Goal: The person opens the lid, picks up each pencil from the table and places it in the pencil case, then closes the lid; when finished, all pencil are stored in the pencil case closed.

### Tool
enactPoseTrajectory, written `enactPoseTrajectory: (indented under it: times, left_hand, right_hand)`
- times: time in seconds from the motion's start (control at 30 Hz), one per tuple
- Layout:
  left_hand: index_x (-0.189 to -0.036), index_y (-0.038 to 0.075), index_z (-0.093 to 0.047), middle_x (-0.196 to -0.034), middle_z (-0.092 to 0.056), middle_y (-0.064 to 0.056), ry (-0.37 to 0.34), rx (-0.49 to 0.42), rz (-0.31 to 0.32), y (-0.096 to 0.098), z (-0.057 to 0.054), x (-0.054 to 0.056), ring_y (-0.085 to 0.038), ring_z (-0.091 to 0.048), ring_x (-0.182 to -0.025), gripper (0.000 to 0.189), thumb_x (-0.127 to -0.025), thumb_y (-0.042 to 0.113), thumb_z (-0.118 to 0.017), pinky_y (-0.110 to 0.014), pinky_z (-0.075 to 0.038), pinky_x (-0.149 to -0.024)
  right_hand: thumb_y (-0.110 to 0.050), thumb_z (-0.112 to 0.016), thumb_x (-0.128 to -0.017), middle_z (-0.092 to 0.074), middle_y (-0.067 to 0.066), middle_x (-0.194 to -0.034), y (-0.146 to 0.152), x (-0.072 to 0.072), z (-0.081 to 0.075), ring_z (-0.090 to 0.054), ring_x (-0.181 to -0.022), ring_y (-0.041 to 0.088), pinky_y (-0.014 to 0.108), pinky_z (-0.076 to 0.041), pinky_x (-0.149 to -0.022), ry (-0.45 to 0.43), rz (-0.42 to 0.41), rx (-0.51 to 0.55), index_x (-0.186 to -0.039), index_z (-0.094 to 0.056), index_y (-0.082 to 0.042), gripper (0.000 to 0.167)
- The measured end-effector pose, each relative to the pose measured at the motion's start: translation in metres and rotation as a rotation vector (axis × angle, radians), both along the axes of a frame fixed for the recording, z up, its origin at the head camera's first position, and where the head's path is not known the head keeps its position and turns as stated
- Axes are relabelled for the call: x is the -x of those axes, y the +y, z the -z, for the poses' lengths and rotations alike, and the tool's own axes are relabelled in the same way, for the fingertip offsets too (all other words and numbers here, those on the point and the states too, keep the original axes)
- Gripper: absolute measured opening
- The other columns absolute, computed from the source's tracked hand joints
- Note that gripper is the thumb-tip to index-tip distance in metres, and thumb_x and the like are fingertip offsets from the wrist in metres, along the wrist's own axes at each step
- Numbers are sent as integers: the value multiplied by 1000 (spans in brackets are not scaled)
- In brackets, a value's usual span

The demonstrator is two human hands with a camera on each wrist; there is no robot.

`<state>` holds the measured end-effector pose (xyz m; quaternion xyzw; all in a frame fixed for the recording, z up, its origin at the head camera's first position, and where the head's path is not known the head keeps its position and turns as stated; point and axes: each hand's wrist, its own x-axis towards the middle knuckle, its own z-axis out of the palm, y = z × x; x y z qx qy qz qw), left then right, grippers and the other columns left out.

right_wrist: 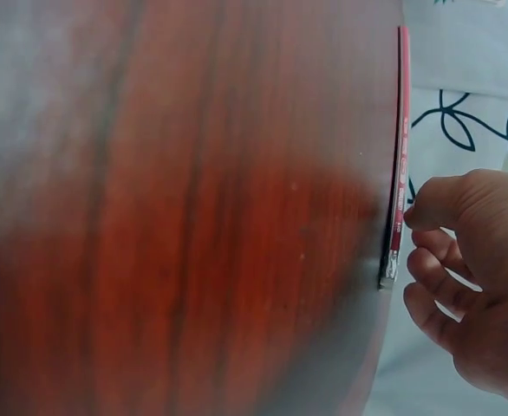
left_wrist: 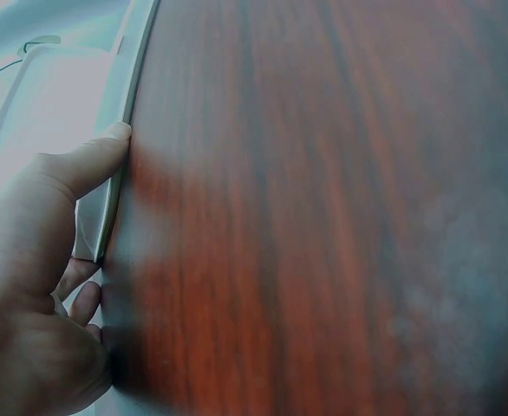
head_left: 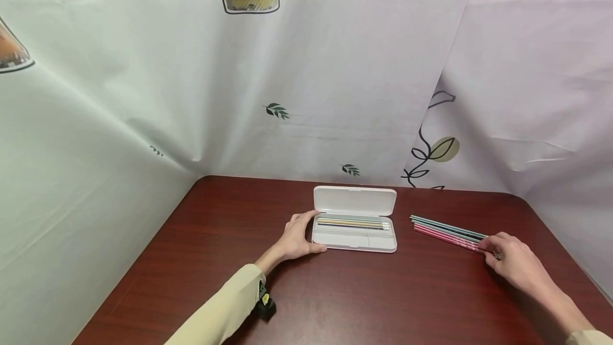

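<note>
A white pencil case (head_left: 323,244) lies with its lid raised, several pencils (head_left: 351,223) along its back compartment. My left hand (head_left: 296,237) grips its left end, thumb at the front corner and fingers toward the back. In the left wrist view the thumb of that left hand (left_wrist: 29,251) presses the case's edge (left_wrist: 115,191). To the right, teal pencils (head_left: 442,226) and pink pencils (head_left: 442,235) lie side by side. Around their near right ends curl the fingers of my right hand (head_left: 517,261). In the right wrist view its thumb touches a pink pencil (right_wrist: 403,165).
Everything stands on a dark reddish-brown wooden table (head_left: 373,297). A pale patterned cloth (head_left: 335,79) hangs behind and beside it. On the left wrist, a black device (head_left: 265,305) is strapped over the sleeve.
</note>
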<state>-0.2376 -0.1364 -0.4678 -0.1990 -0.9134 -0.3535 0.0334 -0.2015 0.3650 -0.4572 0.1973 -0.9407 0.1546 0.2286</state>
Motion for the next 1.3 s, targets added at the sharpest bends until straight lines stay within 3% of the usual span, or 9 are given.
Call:
enactPoseTrajectory:
  times: [0.67, 0.97, 1.3]
  left_hand:
    - [-145, 6, -46, -140, -54, -10, 7, 9, 1, 0, 0, 1, -32, -42, -127, 91, -70, 29, -91, -50, -30, -104]
    - [-145, 6, -46, -141, -53, -11, 13, 11, 8, 0, 0, 0, -33, -42, -127, 91, -70, 30, -91, -52, -30, -103]
    - [-145, 6, -46, -141, -54, -11, 22, 19, 9, 0, -1, 0, -33, -42, -127, 90, -70, 29, -90, -52, -30, -103]
  right_hand:
    - [5, -79, -65, -56, -8, -78, 2, 3, 1, -45, -65, 3, 32, -39, -53, -53, -2, -27, -82, -69, -13, 26]
    - [6, -79, -66, -52, -8, -77, 1, 3, 0, -44, -65, 7, 34, -39, -53, -102, -5, -79, -82, -67, -12, 27]
    - [6, -78, -62, -46, -8, -74, 2, 4, 0, -41, -65, 4, 32, -37, -52, -74, -70, -123, -81, -63, -15, 32]
